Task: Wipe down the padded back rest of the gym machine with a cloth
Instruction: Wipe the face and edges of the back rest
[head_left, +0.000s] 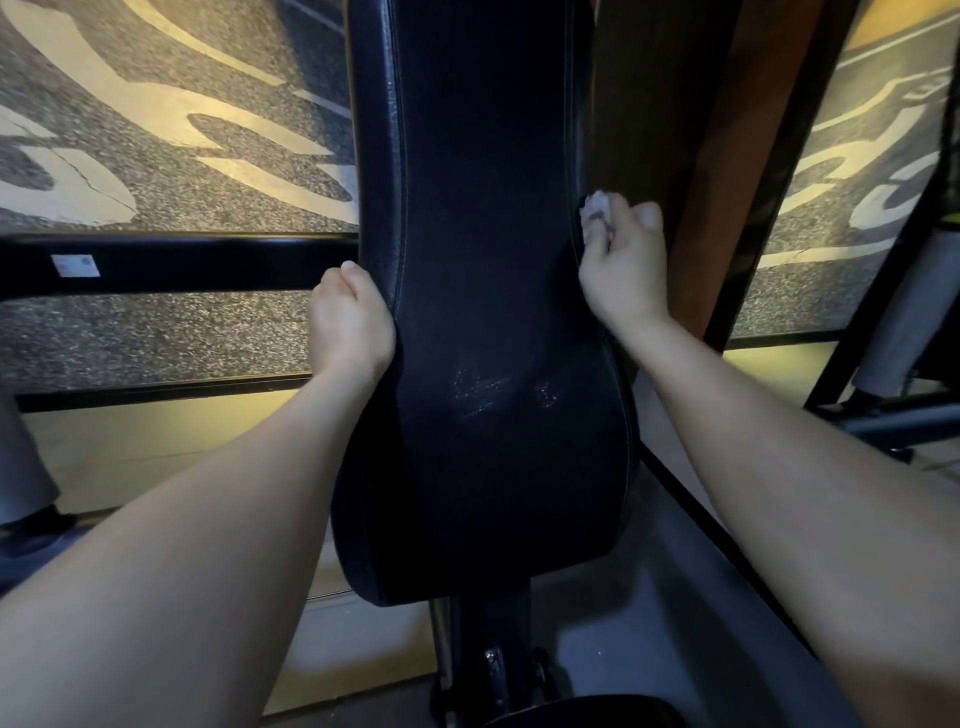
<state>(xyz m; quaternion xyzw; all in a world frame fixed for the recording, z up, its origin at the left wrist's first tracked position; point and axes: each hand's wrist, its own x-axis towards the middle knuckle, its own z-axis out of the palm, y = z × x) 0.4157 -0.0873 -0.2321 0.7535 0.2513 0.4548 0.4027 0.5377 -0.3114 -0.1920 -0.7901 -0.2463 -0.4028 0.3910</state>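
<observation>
Tall black padded vinyl back rest (478, 260), waisted in the middle, upright in the centre of the view. Small pale crumpled cloth (597, 205) pressed against its right edge seam, pinched in the curled fingers of the right hand (623, 270). Left hand (350, 322) wrapped round the opposite edge, thumb on top, steadying the pad and gripping nothing else.

Judged from this: wiping under way, at the right side, about mid-height. Whitish smeared marks (483, 387) on the lower front of the pad, well apart from the cloth. Damp streaks or dirt, impossible to tell which. Hard to read clean from unclean on so dark and dim a surface, so no firm share done. Probably left to cover: front centre, lower bulge, and the left edge under the gripping hand.

Top of the back rest cut off by the upper picture edge. Rear of the pad hidden. Most of the cloth buried in the fist, only a bunched, slightly blurred tip showing. Fingertips of the left hand out of sight behind the pad. Black support post (488, 649) below in deep shadow, fittings unclear. Behind, speckled dark rubber floor (156, 338) with yellow markings and a black metal frame bar (182, 262).
</observation>
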